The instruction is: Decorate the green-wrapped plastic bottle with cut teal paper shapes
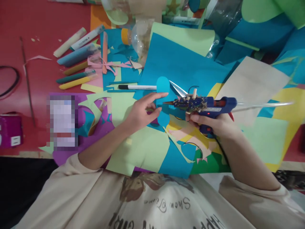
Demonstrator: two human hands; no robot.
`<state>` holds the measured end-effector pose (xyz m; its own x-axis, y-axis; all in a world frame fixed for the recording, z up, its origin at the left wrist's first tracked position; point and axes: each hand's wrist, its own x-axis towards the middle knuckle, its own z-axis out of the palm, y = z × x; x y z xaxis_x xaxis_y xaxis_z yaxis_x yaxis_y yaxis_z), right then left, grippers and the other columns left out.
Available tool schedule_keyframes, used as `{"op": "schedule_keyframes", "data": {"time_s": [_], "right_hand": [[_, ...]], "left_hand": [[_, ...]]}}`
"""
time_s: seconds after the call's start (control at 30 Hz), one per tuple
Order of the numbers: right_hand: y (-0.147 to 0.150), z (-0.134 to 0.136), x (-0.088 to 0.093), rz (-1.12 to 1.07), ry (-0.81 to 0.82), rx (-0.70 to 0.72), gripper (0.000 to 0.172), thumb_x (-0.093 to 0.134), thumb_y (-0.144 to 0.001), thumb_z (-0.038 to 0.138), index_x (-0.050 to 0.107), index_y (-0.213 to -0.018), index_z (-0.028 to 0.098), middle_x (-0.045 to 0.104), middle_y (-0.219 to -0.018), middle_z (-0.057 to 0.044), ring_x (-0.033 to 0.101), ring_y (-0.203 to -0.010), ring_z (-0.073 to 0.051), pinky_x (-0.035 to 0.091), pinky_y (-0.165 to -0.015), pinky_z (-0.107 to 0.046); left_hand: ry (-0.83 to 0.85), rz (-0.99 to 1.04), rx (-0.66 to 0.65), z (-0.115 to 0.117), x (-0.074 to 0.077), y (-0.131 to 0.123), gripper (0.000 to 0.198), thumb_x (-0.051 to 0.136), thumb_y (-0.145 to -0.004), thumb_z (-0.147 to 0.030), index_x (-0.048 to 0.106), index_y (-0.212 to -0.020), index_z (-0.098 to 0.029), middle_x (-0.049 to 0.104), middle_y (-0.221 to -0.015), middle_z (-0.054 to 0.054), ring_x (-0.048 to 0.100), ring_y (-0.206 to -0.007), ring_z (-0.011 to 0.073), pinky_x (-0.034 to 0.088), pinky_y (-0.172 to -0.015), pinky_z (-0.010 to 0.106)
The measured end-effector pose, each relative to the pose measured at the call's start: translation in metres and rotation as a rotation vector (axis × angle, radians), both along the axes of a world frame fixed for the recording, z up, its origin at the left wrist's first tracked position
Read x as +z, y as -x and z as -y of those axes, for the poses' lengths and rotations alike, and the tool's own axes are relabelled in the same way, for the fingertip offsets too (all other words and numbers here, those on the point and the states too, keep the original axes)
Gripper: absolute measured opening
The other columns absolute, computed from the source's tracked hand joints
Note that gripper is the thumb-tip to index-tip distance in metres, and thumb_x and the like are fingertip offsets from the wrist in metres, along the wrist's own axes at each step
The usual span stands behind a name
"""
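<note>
My right hand is wrapped around the handle of a blue hot glue gun, its small red light glowing. A clear glue stick pokes out of the gun's back end. Dried clumps cling to the front of the barrel, and the nozzle points left. My left hand holds a light-blue paper cutout with rounded ends, index finger and thumb spread along it. The nozzle tip is over the middle of this cutout, between those two fingertips; whether it touches cannot be made out. Scissor blades show just behind the cutout.
Colored paper sheets and scraps cover the red table. Several markers lie at upper left, and a white pen beside my left hand. A phone is at left, a plastic bottle behind. The gun's cord hangs toward me.
</note>
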<state>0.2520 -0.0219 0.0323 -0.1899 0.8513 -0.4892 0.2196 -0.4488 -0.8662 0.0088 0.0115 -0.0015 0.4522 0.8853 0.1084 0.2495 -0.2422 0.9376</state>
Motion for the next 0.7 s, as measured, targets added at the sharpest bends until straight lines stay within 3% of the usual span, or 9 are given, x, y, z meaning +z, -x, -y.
{"op": "schedule_keyframes", "data": {"time_s": [0.17,0.47,0.7], "right_hand": [[0.006,0.004,-0.001,0.117,-0.057,-0.049,0.040,0.079,-0.063,0.056,0.060,-0.060,0.020,0.056,-0.053,0.001,0.048,-0.050,-0.013,0.040,-0.049,-0.029],[0.015,0.008,0.003,0.109,-0.057,-0.048,0.037,0.077,-0.065,0.046,0.052,-0.051,0.022,0.051,-0.050,0.001,0.050,-0.052,-0.014,0.042,-0.048,-0.028],[0.021,0.008,0.004,0.150,-0.105,-0.062,0.033,0.076,-0.064,0.044,0.054,-0.051,0.023,0.053,-0.050,0.002,0.053,-0.051,-0.015,0.049,-0.052,-0.029]], "left_hand": [[-0.077,-0.018,-0.009,0.001,-0.002,-0.001,0.036,0.056,-0.087,-0.013,0.062,-0.122,-0.018,0.068,-0.111,0.007,0.052,-0.057,0.0021,0.044,-0.055,0.015],[-0.091,0.014,-0.014,0.003,-0.003,-0.001,0.033,0.057,-0.091,-0.020,0.061,-0.124,-0.021,0.066,-0.112,0.006,0.056,-0.063,0.0041,0.047,-0.057,0.016],[-0.109,0.013,-0.037,0.004,-0.002,-0.002,0.034,0.056,-0.092,-0.018,0.061,-0.125,-0.021,0.065,-0.108,0.006,0.052,-0.056,0.0016,0.043,-0.052,0.014]]}}
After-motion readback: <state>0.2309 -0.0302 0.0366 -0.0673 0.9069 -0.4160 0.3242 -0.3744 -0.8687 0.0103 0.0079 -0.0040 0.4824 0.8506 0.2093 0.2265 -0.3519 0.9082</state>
